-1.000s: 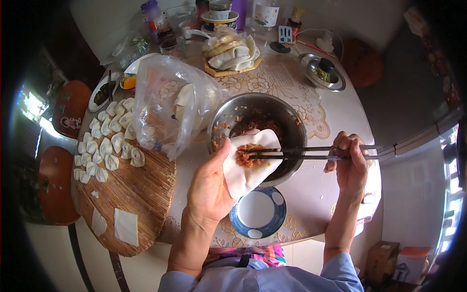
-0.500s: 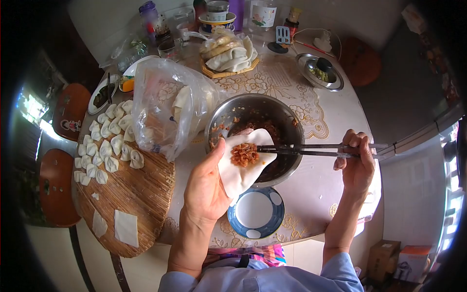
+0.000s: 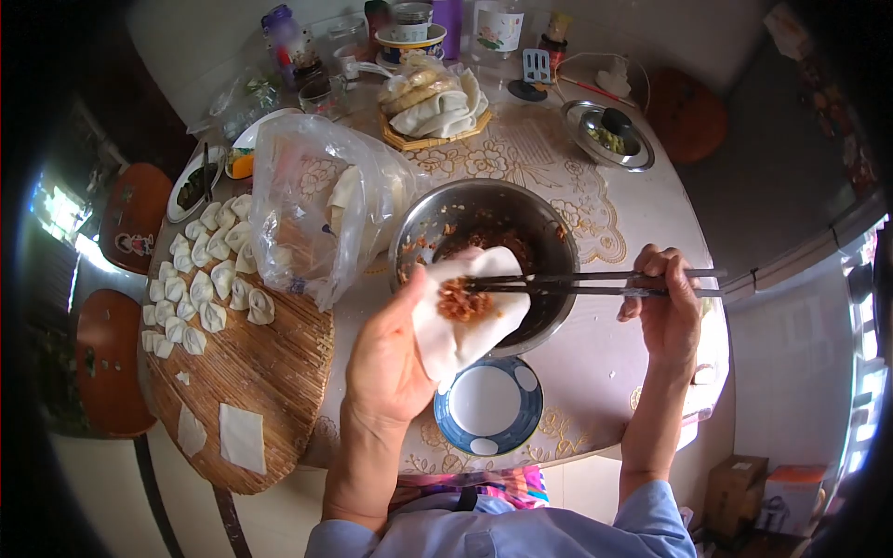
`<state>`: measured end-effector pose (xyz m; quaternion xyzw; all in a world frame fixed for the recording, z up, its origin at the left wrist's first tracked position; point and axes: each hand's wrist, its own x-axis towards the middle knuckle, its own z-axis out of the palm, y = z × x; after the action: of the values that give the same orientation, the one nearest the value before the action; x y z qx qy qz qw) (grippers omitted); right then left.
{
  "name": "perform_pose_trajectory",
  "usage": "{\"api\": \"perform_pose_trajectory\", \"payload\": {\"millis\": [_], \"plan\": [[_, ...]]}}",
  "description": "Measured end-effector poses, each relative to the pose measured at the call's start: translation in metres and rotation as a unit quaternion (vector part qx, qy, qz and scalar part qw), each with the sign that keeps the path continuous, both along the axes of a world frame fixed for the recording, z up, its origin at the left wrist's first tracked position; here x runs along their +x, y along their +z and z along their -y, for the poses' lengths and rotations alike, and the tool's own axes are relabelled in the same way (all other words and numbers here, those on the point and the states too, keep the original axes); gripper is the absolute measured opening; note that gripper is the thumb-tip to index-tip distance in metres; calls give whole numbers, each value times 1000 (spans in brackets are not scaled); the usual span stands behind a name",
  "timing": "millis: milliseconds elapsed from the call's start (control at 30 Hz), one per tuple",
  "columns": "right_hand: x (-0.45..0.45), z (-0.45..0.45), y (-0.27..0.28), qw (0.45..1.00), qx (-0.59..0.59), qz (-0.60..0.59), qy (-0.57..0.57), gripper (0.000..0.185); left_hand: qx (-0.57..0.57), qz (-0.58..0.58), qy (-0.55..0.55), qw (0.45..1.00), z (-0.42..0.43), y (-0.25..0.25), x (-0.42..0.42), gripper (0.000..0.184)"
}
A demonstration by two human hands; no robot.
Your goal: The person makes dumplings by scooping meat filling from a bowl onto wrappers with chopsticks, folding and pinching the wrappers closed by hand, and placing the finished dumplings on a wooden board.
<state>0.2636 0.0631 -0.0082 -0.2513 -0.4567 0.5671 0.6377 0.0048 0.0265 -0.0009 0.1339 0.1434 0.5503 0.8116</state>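
A white dough wrapper (image 3: 498, 321) lies across my left hand (image 3: 386, 358), its thumb on the near-left edge. Reddish meat filling (image 3: 460, 299) sits in a lump on it. My right hand (image 3: 668, 302) grips a pair of dark chopsticks (image 3: 595, 284), whose tips touch the filling. Behind and partly under the wrapper stands a steel bowl (image 3: 555, 237) with more filling inside. Just below, a blue-rimmed plate (image 3: 484, 397) rests on the table.
Left, a round woven board (image 3: 270, 372) bears several folded dumplings (image 3: 212, 314) and a loose wrapper (image 3: 242, 437). A plastic bag (image 3: 302, 214) stands beside the bowl. Further back are a basket (image 3: 437, 141) and a lidded steel dish (image 3: 642, 160). Jars line the wall.
The chopsticks drew right from the filling, then came back left onto it with my right hand. My left hand has shifted slightly left with the wrapper, and the filling looks more gathered.
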Motion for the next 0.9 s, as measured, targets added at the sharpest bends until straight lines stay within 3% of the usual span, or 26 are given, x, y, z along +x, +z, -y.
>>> {"api": "perform_pose_trajectory", "payload": {"millis": [67,133,200,267,400,533,633,667,733,900], "plan": [[11,-1,2,999,21,-41,-28,27,-8,-7,61,998,-2,-2,-12,44],[22,-4,5,997,44,-13,-60,27,27,-7,125,992,-1,-1,-27,44],[17,-1,6,990,16,63,-125,26,-15,-19,202,979,1,4,-33,44],[5,-4,7,977,-18,138,-163,25,-12,-27,188,982,3,5,-32,43],[-23,-22,-7,961,-61,246,-109,27,15,-28,132,991,4,4,-20,42],[-19,-28,-15,960,-117,248,-58,32,14,-30,93,995,5,1,-9,42],[2,1,-4,900,-77,425,-53,50,12,-30,73,997,5,3,-7,42],[13,14,11,836,-91,541,-16,51,19,-26,65,997,6,2,-6,41],[6,38,35,838,-99,537,13,50,28,-18,53,998,8,1,-3,41],[-43,34,29,924,-20,380,44,48,40,-38,43,998,10,2,1,41]]}}
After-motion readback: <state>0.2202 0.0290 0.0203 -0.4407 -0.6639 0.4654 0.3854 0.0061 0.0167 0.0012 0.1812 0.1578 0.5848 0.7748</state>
